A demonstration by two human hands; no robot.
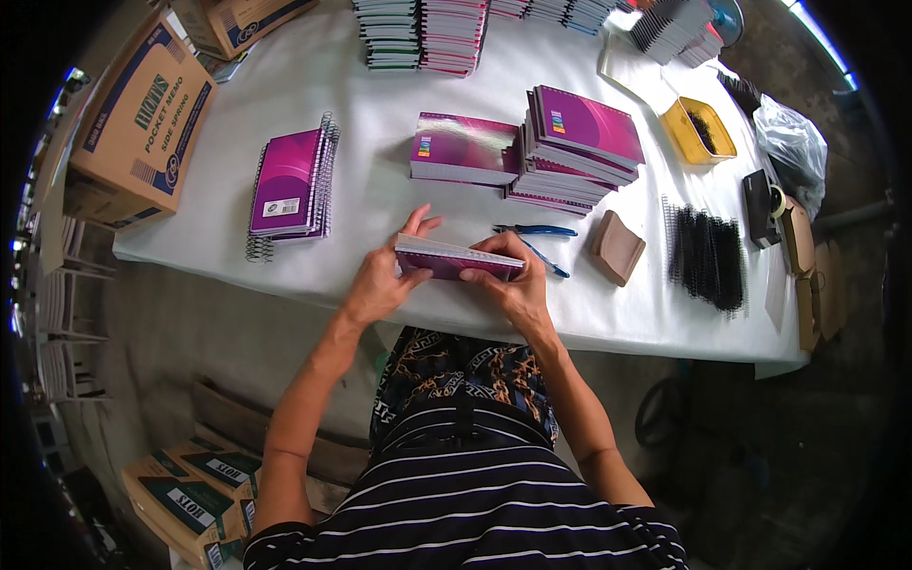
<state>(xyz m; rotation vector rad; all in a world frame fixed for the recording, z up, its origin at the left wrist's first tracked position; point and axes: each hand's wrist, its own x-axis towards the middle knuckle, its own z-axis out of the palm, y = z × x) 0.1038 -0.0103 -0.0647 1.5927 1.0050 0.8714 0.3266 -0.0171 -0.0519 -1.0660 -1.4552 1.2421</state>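
Hands on the work: the left hand (378,281) and the right hand (513,285) share one purple notepad (458,261), held flat at the near edge of the white tabletop (380,161), just in front of the person. Left fingers are wrapped over the pad's left end, with the forefinger lifted free; right fingers are pinched on its right end, thumb along the front edge. By the look of it, this is the squaring-up step, with the loose pages and cover being aligned before binding. I can't tell whether a coil is in this pad yet.

Just beyond the right hand lie blue-handled pliers (538,239), and farther right a bunch of black spiral coils (707,256). Bound pads (291,186) are piled off to the left, unbound stacks (570,152) straight ahead. A next move, in my judgement, calls for keeping the punched edge even while one hand lets go to reach for a coil.
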